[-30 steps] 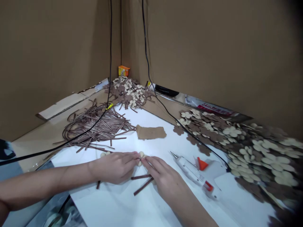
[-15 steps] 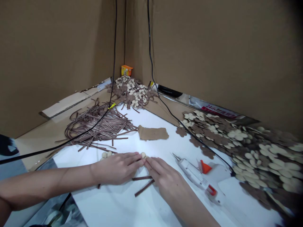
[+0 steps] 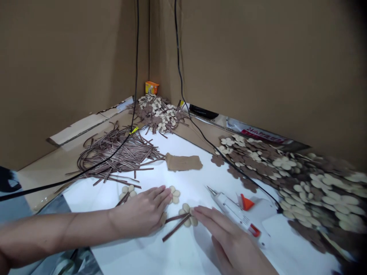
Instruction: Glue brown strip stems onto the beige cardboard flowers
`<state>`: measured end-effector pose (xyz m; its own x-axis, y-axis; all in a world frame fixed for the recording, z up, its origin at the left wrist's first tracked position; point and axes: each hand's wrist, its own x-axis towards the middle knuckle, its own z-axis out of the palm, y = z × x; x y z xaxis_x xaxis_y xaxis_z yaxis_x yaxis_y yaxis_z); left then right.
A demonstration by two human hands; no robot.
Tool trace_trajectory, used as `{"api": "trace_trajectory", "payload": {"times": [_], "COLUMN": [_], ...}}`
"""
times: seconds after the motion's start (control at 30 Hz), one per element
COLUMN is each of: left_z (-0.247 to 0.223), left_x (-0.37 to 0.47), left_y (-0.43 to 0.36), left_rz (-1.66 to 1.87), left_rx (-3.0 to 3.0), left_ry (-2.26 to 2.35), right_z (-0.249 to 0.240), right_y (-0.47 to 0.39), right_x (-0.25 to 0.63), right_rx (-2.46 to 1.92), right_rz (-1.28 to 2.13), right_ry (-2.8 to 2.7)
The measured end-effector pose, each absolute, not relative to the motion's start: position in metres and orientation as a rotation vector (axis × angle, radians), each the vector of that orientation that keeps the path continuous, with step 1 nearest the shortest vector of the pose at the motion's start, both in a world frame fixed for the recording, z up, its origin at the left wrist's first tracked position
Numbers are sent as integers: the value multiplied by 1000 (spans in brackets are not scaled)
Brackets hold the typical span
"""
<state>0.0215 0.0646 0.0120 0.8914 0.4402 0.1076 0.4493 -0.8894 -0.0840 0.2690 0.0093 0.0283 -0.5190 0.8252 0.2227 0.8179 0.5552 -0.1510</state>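
My left hand (image 3: 140, 212) lies flat and open on the white board (image 3: 137, 256), its fingertips touching or close beside a cream flower cutout (image 3: 174, 194). Part of another cream piece shows under its edge. My right hand (image 3: 229, 240) is open, fingers stretched out at the right edge of a second cream flower (image 3: 186, 209). Two brown strips (image 3: 175, 228) run from that flower's middle toward the left. Left of my left hand, a third cream flower (image 3: 128, 190) with a brown strip is partly covered by the hand. To the right lies a white glue gun (image 3: 235, 208) with orange-red parts.
A heap of brown strips (image 3: 114, 152) lies at the back left, beside a cardboard piece (image 3: 183, 162). Cream and brown flowers (image 3: 258, 156) pile along the right. Black cables (image 3: 197, 130) hang across the workspace. An orange box (image 3: 151, 88) stands in the corner.
My hands have moved apart. The right one has drawn back toward me and right, uncovering the flower with two strips, and the flower by my left fingertips now shows.
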Motion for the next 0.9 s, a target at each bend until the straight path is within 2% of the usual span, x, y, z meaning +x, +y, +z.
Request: {"api": "trace_trajectory", "payload": {"times": [0.23, 0.4, 0.6, 0.77, 0.9], "left_z": [12, 11, 10, 11, 7], "left_x": [21, 19, 18, 18, 16], "left_y": [64, 62, 62, 63, 65], "left_rz": [-72, -56, 32, 64, 26], "left_rx": [-3001, -3005, -2998, -3004, -2981], "left_ry": [-764, -936, -945, -920, -952], "right_z": [3, -17, -17, 1, 14], "right_y": [-15, -21, -20, -22, -5], "right_x": [278, 271, 266, 251, 229], "right_rx": [-1419, -1471, -1474, -1566, -1450], "right_rz": [-83, -17, 25, 375, 659], "right_ry": [-2385, -2283, -2185, -1910, -1674]}}
